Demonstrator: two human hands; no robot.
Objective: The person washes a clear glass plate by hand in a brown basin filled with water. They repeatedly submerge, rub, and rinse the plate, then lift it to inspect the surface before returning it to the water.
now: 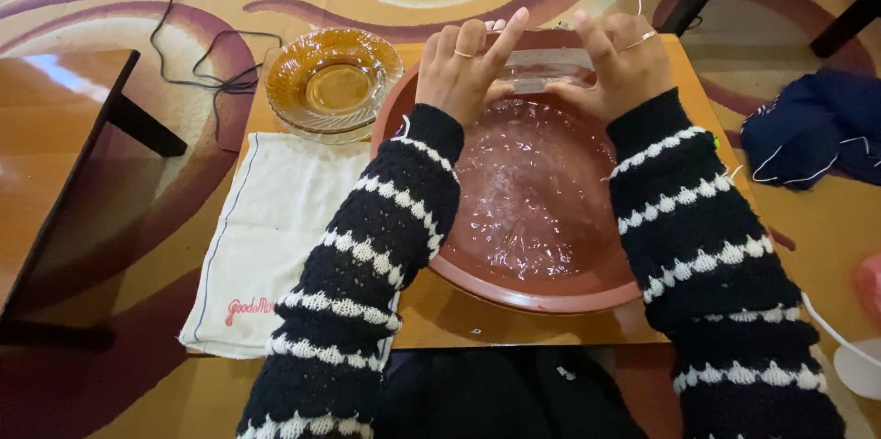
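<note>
A wide reddish-brown basin [477,288] filled with water sits on a low wooden board [440,320]. Over its far side, my left hand [463,72] and my right hand [619,67] together hold a clear glass dish [549,67] by its two ends, just above the water. Both hands wear rings, and both arms are in black sleeves with white stripes. The fingers hide much of the dish.
A stack of amber glass bowls [333,81] stands left of the basin. A white cloth [266,237] lies at front left. A dark cable [216,35] runs over the patterned carpet. Low wooden tables [55,136] stand left and at far right. Dark blue knitting [817,136] lies right.
</note>
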